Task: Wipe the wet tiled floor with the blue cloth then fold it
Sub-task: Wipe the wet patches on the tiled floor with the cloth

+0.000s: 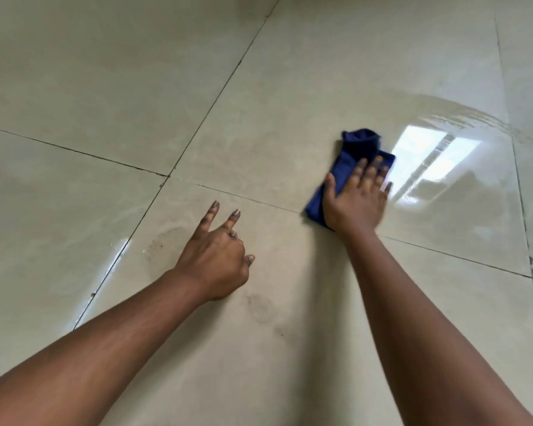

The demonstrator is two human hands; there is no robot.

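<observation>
floor: large glossy beige tiled floor point(105, 72), thin dark grout lines, four tiles meeting left of centre
water: thin wet sheet point(462, 118) on the far right tile, rippled edge, bright window reflection in it; faint smudgy marks on the near tile by the left wrist
cloth: blue cloth point(356, 149), dark navy, bunched and loosely doubled over, far end humped up, near end flat; lies on the grout line at the edge of the wet patch
right hand: right hand point(356, 201) flat on top of the cloth, fingers straight and spread, pressing it down, not curled round it; slightly blurred
left hand: left hand point(217, 253) braced on the bare tile, well apart from the cloth, two fingers extended, the rest tucked, holding nothing
containers: can't tell, only floor in view
</observation>
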